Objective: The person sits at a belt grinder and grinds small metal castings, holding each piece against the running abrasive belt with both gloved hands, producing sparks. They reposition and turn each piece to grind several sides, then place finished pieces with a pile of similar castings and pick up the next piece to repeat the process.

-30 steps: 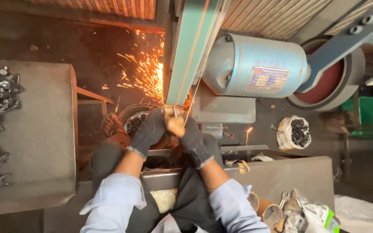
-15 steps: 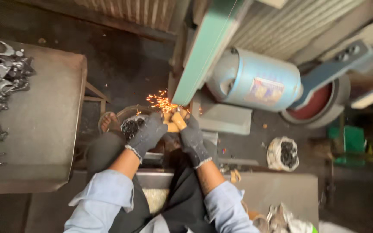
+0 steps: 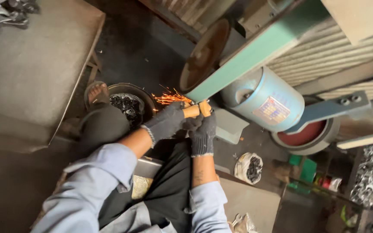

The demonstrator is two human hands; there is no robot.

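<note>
Both gloved hands, left hand (image 3: 167, 123) and right hand (image 3: 203, 131), grip closed on 1 small metal workpiece (image 3: 204, 106) at the sanding belt (image 3: 255, 56); likely stiff, hot, best pinched by its far ends.

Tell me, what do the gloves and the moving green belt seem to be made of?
The gloves on the left hand and right hand look like dark knitted fabric with ribbed cuffs. The green belt is probably a matte abrasive band: sparks fly where the hands press against it.
</note>
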